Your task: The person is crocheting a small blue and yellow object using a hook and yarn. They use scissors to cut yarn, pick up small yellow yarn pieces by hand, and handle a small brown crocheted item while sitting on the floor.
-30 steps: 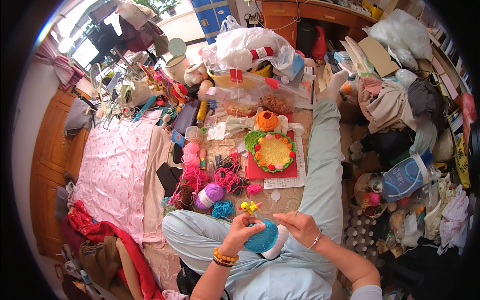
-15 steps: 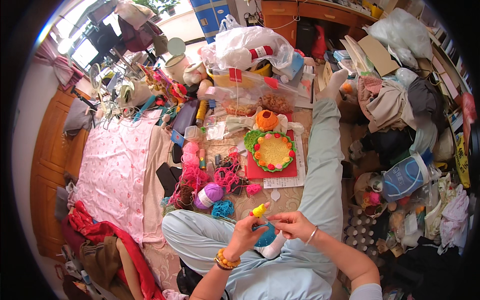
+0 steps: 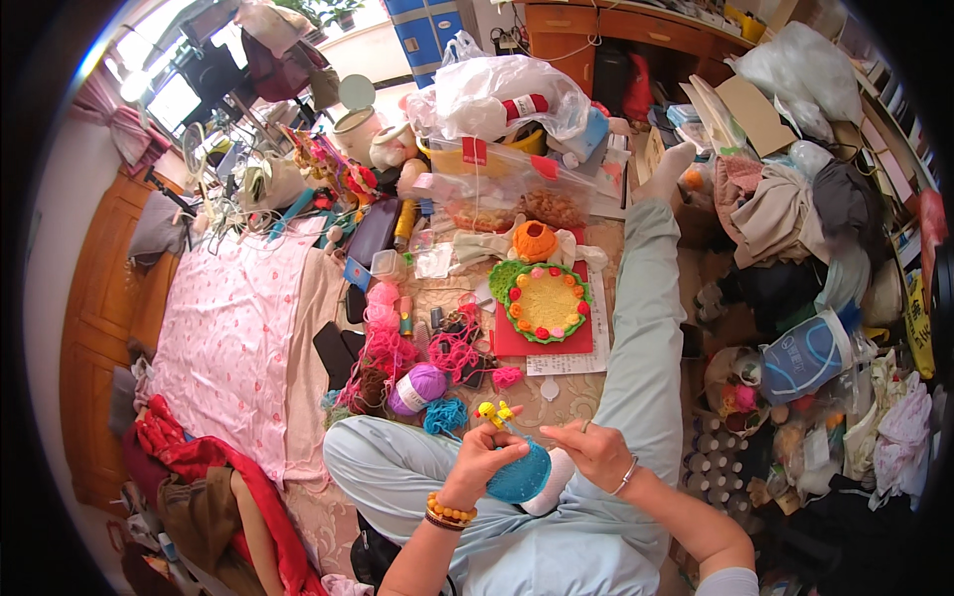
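Note:
My left hand (image 3: 479, 465) is closed on a round blue crocheted piece (image 3: 519, 473), pinching its upper left edge between thumb and fingers. A small yellow duck-like figure (image 3: 493, 413) sticks up above the fingertips of that hand. To the right, my right hand (image 3: 594, 455) has its fingers pinched together, a short way off the blue piece. Whatever is in the pinch is too small to make out. Beyond the left hand lie a ball of teal yarn (image 3: 444, 415) and a purple yarn ball (image 3: 417, 388).
Tangled pink yarn (image 3: 388, 345) lies past the purple ball. A yellow crocheted round with a flowered green rim (image 3: 547, 302) rests on a red folder (image 3: 512, 341), with an orange crocheted piece (image 3: 534, 240) behind. My outstretched leg (image 3: 644, 298) borders the right, beside heaped clothes (image 3: 780, 204).
My right hand has drawn away from my left, slightly right. The blue piece has turned and shows more of its round face; the yellow figure has tipped to the left.

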A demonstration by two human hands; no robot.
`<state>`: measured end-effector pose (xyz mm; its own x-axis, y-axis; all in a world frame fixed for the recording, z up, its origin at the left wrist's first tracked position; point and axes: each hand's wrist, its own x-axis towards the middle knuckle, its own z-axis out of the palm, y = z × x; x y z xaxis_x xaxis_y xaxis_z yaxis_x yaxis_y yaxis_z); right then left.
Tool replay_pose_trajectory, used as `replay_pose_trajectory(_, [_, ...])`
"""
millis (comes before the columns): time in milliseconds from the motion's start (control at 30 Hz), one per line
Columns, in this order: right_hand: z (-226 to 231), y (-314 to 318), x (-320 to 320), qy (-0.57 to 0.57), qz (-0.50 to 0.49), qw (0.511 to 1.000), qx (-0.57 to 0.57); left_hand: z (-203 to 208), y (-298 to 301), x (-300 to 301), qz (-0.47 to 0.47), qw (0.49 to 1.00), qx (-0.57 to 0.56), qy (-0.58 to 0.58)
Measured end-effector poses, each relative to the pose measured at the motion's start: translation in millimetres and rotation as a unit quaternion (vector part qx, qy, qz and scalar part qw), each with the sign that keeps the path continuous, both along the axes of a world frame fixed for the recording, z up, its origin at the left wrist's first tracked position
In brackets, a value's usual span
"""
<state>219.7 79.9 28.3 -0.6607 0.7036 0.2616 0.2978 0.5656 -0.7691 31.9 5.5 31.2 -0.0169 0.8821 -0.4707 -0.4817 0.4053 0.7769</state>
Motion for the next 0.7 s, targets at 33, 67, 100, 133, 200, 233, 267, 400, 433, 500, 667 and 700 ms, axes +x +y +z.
replay_pose_trajectory(33, [2.8,2.4,3.7,-0.043,0.011,0.999,0.033,-0.8,-0.4,-2.0,0.001,1.000,0.000,0.000])
replay_pose_trajectory(67, [4.0,5.1,6.7,-0.085,0.021,0.994,0.065,-2.8,-0.5,-4.2,-0.011,1.000,0.011,0.011])
replay_pose_trajectory(100, [4.8,8.0,8.8,-0.085,0.021,0.994,0.065,-4.0,-0.8,-6.1,-0.022,0.999,0.022,0.022])
replay_pose_trajectory(133, [5.5,10.9,10.5,-0.078,0.042,0.994,0.063,-4.5,-1.2,-8.0,-0.022,0.999,0.022,0.022])
replay_pose_trajectory(200, [5.0,16.7,13.6,-0.072,0.061,0.994,0.060,-6.0,-0.8,-10.1,-0.022,0.998,0.045,0.048])
replay_pose_trajectory(233, [2.6,20.0,14.8,-0.011,0.085,0.996,-0.021,-7.1,0.1,-10.0,-0.022,0.998,0.045,0.047])
replay_pose_trajectory(267, [1.2,21.6,15.2,0.051,0.108,0.988,-0.103,-8.1,0.9,-10.1,-0.040,0.992,0.068,0.096])
replay_pose_trajectory(400, [2.6,17.3,6.4,-0.006,0.108,0.875,-0.471,-7.7,2.4,5.0,-0.036,0.938,0.146,0.311])
replay_pose_trajectory(433, [4.2,13.4,-3.2,0.020,0.057,0.839,-0.540,-6.4,0.2,8.8,-0.077,0.905,0.099,0.406])
replay_pose_trajectory(500, [-1.3,5.5,-13.0,0.098,-0.025,0.756,-0.646,-5.4,-1.3,16.7,-0.055,0.898,0.111,0.422])
replay_pose_trajectory(667, [-12.2,-3.0,-11.9,0.169,-0.052,0.742,-0.647,-8.7,-4.2,8.6,0.005,0.996,0.041,0.085])
replay_pose_trajectory(700, [-13.6,-2.8,-11.0,0.161,-0.054,0.763,-0.624,-1.5,-3.0,5.5,-0.005,0.999,0.029,0.034])
